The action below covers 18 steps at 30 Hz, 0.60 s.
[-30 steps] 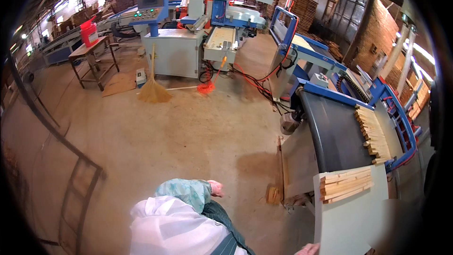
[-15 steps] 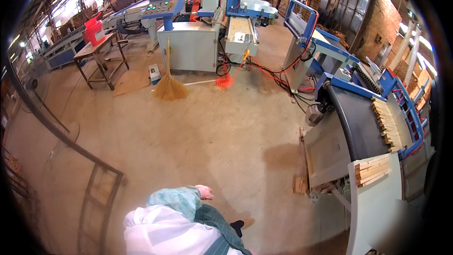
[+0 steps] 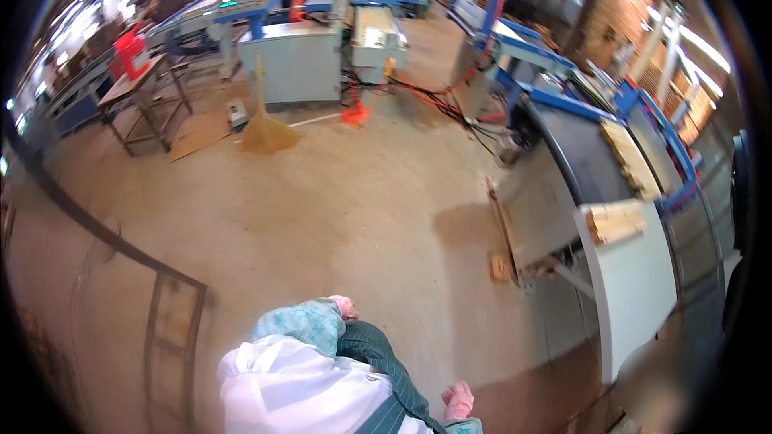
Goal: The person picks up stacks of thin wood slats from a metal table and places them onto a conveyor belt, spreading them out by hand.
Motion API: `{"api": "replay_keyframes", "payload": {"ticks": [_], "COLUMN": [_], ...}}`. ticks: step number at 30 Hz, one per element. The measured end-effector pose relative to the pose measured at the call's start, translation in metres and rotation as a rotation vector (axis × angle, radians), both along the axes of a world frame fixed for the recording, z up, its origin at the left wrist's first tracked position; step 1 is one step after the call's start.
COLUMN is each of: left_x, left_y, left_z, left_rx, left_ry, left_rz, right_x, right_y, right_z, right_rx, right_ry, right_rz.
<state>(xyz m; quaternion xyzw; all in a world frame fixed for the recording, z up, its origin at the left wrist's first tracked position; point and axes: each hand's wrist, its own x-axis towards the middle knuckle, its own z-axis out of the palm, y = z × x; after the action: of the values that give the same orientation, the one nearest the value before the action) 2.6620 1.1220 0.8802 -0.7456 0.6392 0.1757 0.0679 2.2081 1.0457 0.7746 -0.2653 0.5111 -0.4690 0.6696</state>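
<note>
My left hand [image 3: 346,307], in a pink glove below a light blue patterned sleeve, hangs in front of my body over the floor. Its fingers are bunched and blurred, so their closure cannot be told; I see no object in it. Low in the picture, my right hand [image 3: 457,399], also pink-gloved, is out at my right side with its fingers curled in and nothing visible in them. Neither hand touches anything. Nearest on the right is a pale panel [image 3: 631,273], with a small stack of wooden strips [image 3: 615,223] on its top end.
A conveyor [image 3: 583,153] carries a row of wooden strips [image 3: 629,157]. Ahead stand a grey machine cabinet [image 3: 291,64], a broom [image 3: 269,133], and red and black cables [image 3: 438,104] on the floor. A red container [image 3: 131,54] sits on a small table [image 3: 129,92]; a metal frame [image 3: 175,337] lies left.
My view has shifted, with the machines now further left and higher in the picture. My right hand has come into view at the bottom. The left hand's fingers look less stretched out.
</note>
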Motion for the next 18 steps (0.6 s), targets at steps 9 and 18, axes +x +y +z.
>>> {"api": "replay_keyframes", "payload": {"ticks": [9, 18], "left_x": [-0.152, -0.405], "left_y": [-0.116, -0.145], "left_z": [0.033, -0.025], "left_rx": [0.284, 0.601], "left_ry": [-0.156, -0.224], "left_rz": [-0.424, -0.583], "right_x": [-0.097, -0.116], "right_y": [0.173, 0.246], "right_z": [-0.099, -0.151], "right_rx": [0.239, 0.624], "right_ry": [0.54, 0.448], "right_rz": [0.008, -0.258]}}
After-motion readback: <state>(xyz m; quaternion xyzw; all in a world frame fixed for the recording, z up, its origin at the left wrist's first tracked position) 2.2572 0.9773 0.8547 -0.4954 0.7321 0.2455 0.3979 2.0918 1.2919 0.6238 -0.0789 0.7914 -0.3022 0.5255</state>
